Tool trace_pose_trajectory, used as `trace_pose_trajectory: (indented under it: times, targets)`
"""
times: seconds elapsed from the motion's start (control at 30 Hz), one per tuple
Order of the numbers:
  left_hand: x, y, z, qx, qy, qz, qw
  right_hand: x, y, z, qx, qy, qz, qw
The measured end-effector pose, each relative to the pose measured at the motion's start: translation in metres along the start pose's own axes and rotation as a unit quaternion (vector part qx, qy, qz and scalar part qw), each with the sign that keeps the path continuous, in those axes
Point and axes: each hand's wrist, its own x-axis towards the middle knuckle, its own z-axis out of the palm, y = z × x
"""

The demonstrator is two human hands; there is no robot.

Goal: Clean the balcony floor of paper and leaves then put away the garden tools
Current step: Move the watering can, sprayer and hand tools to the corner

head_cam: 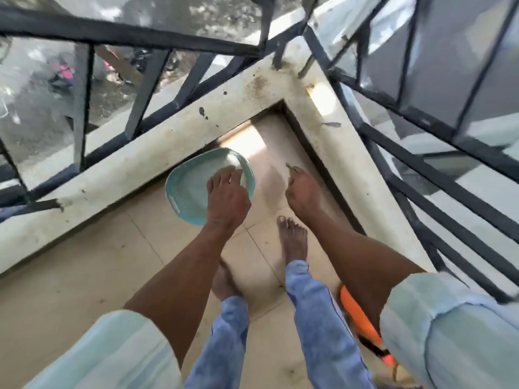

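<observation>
Head view: left hand (226,192) grips the rim of the pale teal round plastic basket (191,189). Right hand (302,192) pinches a small dry leaf scrap (289,167); basket lies just left of it, well within reach.

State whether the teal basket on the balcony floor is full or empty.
Empty: the teal basket shows a bare inside, with the left hand over its rim.

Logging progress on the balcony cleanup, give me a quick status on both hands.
Left hand fingers down over teal basket. Right hand pinching a small leaf. Basket on floor in railing corner, nothing blocking.
</observation>
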Motion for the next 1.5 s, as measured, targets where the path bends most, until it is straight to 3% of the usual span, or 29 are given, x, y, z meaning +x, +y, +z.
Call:
trace_pose_trajectory:
  times: [0.13, 0.3, 0.57, 0.63, 0.7, 0.73, 0.83, 0.93, 1.0, 1.1, 1.2, 1.27, 1.33, 1.5]
  targets:
    - [-0.064, 0.029, -0.047, 0.021, -0.073, 0.014, 0.997, -0.093, -0.03, -0.059, 0.134, 0.048, 0.141, 0.98]
    - [-0.154, 0.076, -0.084, 0.057, -0.133, 0.088, 0.986, -0.206, -0.052, -0.124, 0.299, 0.175, 0.299, 0.889]
    - [-0.299, 0.177, -0.073, 0.145, -0.222, 0.229, 0.937, -0.392, 0.0, -0.164, 0.341, 0.232, 0.425, 0.806]
    - [-0.34, 0.203, -0.057, 0.179, -0.228, 0.272, 0.918, -0.445, 0.028, -0.162, 0.353, 0.223, 0.484, 0.769]
    - [-0.384, 0.226, -0.039, 0.203, -0.226, 0.306, 0.902, -0.497, 0.059, -0.158, 0.386, 0.236, 0.537, 0.712]
    - [-0.402, 0.235, -0.03, 0.21, -0.229, 0.313, 0.898, -0.521, 0.073, -0.159, 0.42, 0.258, 0.562, 0.664]
    - [-0.478, 0.265, 0.003, 0.223, -0.242, 0.353, 0.876, -0.614, 0.135, -0.161, 0.56, 0.365, 0.599, 0.441]
    - [-0.543, 0.29, 0.029, 0.221, -0.261, 0.394, 0.853, -0.688, 0.196, -0.159, 0.624, 0.442, 0.587, 0.266]
    - [-0.582, 0.307, 0.044, 0.226, -0.267, 0.423, 0.836, -0.728, 0.231, -0.158, 0.66, 0.454, 0.557, 0.217]
    - [-0.626, 0.327, 0.057, 0.226, -0.276, 0.449, 0.82, -0.77, 0.264, -0.153, 0.736, 0.393, 0.499, 0.235]
    - [-0.658, 0.335, 0.053, 0.246, -0.289, 0.455, 0.806, -0.808, 0.266, -0.143, 0.715, 0.32, 0.543, 0.304]
    - [-0.66, 0.33, 0.046, 0.272, -0.303, 0.438, 0.802, -0.818, 0.249, -0.131, 0.676, 0.27, 0.572, 0.378]
    - [-0.665, 0.325, 0.031, 0.29, -0.308, 0.415, 0.806, -0.831, 0.221, -0.132, 0.63, 0.202, 0.581, 0.475]
    - [-0.689, 0.296, -0.042, 0.263, -0.294, 0.332, 0.857, -0.831, 0.11, -0.166, 0.479, 0.129, 0.517, 0.698]
